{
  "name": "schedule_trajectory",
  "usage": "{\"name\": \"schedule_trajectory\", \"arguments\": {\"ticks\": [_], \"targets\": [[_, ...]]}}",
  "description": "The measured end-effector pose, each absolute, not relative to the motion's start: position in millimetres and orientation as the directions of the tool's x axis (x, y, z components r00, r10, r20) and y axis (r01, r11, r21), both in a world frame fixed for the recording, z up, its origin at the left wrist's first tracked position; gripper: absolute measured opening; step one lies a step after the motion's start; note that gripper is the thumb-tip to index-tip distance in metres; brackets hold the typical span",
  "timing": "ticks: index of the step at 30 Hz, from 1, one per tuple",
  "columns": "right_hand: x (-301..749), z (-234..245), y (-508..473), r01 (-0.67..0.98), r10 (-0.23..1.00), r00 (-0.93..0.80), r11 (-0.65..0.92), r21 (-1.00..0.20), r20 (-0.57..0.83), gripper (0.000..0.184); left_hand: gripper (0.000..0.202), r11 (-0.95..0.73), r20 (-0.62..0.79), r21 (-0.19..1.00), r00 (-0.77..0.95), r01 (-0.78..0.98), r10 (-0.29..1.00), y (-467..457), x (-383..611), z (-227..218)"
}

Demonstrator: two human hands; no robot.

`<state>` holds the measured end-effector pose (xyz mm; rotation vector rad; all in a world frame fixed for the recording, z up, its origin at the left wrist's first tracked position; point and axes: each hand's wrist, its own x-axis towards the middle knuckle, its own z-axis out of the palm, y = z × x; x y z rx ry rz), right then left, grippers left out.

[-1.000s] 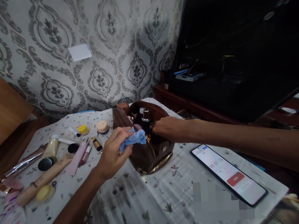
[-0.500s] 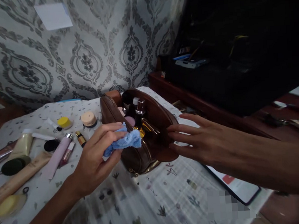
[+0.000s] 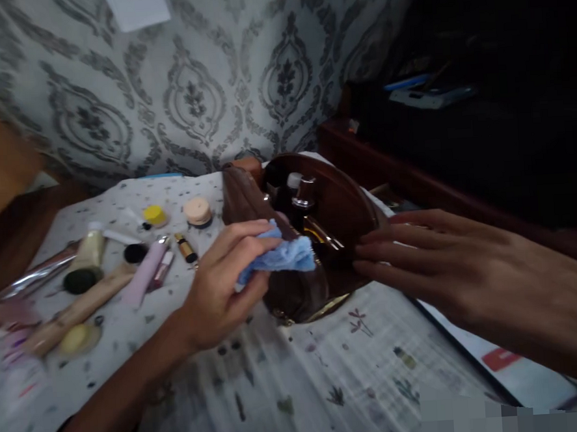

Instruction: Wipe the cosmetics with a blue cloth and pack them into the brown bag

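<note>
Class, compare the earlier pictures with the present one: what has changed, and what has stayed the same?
The right hand has come out of the brown bag, moving right to its right edge; whether it let go of anything inside is unclear. Its forearm now partly covers the phone. The left hand still holds the blue cloth; the lilac tube remains left of the bag.
</note>
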<state>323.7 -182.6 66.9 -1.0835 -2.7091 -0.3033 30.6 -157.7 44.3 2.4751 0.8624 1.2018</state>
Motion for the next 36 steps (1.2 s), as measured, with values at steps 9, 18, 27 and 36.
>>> {"name": "schedule_trajectory", "arguments": {"ticks": [9,18,27,36], "targets": [[276.3,50.2,-218.9,0.509,0.411,-0.745,0.859,0.050,0.525,0.072,0.033,-0.735,0.566,0.493,0.471,0.465,0.677,-211.2,2.0,3.8],[183.5,12.0,-251.6,0.457,0.553,-0.818,0.792,-0.406,0.158,0.030,0.025,-0.441,0.444,0.415,0.247,0.796,0.862,-215.2,-76.0,-25.4],[106.3,-37.5,-225.2,0.368,0.762,-0.646,0.369,-0.853,0.051,0.029,0.035,-0.167,0.402,-0.075,0.183,0.983,0.897,-200.5,-125.2,-24.6],[112.8,-53.7,-227.9,0.208,0.759,-0.644,0.295,-0.932,0.096,0.023,0.044,-0.002,0.276,-0.146,0.043,0.989,0.960,-192.3,-129.4,-32.1]]}}
